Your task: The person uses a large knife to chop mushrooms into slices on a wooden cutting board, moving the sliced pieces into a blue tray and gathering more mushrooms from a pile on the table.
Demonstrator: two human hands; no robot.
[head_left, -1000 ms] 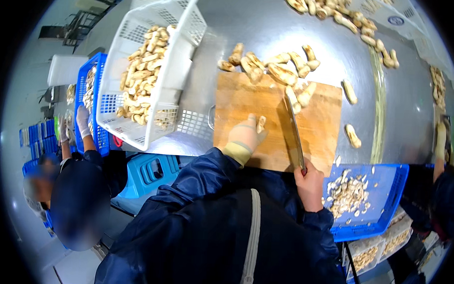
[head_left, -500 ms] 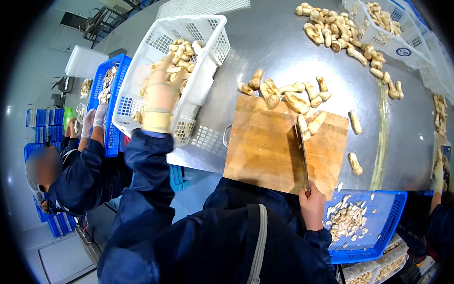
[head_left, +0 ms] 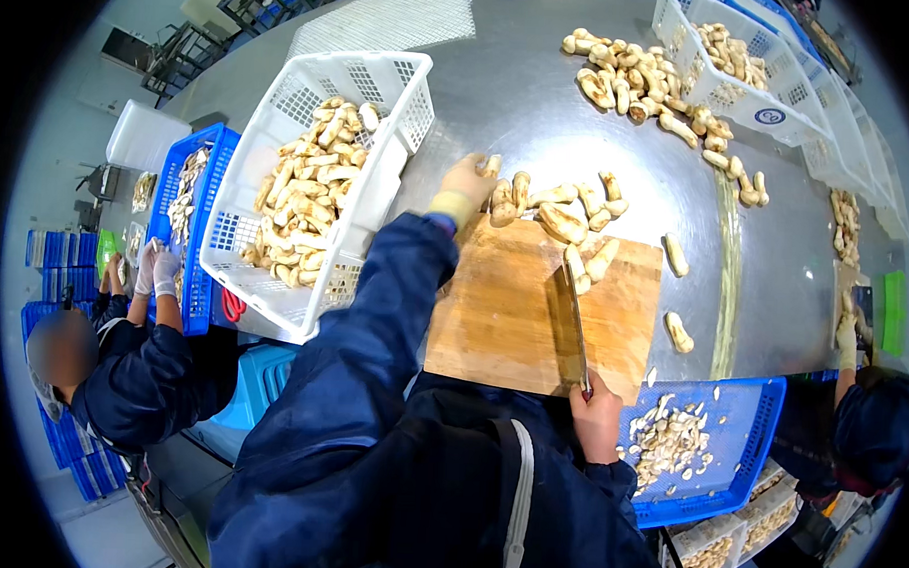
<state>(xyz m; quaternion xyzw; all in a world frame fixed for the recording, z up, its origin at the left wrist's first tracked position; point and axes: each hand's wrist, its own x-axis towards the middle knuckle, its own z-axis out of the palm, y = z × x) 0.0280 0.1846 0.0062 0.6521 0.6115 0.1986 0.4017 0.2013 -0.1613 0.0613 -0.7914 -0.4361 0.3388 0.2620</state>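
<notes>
My gloved left hand [head_left: 462, 187] is closed around a thick-stemmed mushroom [head_left: 492, 166] beside the far left corner of the wooden cutting board [head_left: 504, 306]. Its fingertips are partly hidden. Further mushrooms [head_left: 563, 221] lie in a loose row along the board's far edge, some resting on the wood. My bare right hand [head_left: 596, 421] grips a knife [head_left: 579, 333] at the board's near edge. The blade points away from me, its tip beside a mushroom [head_left: 576, 270].
A white crate [head_left: 387, 146] of mushrooms stands left. At the near right, a blue tray [head_left: 760, 435] holds cut slices. A mushroom pile [head_left: 637, 75] and another white crate [head_left: 727, 88] sit far right on the metal table [head_left: 481, 95]. Co-workers [head_left: 141, 373] are at both sides.
My left hand has moved right, from over the white crate to the mushrooms by the board, and closed on one. The right hand keeps hold of the knife. The view has shifted slightly.
</notes>
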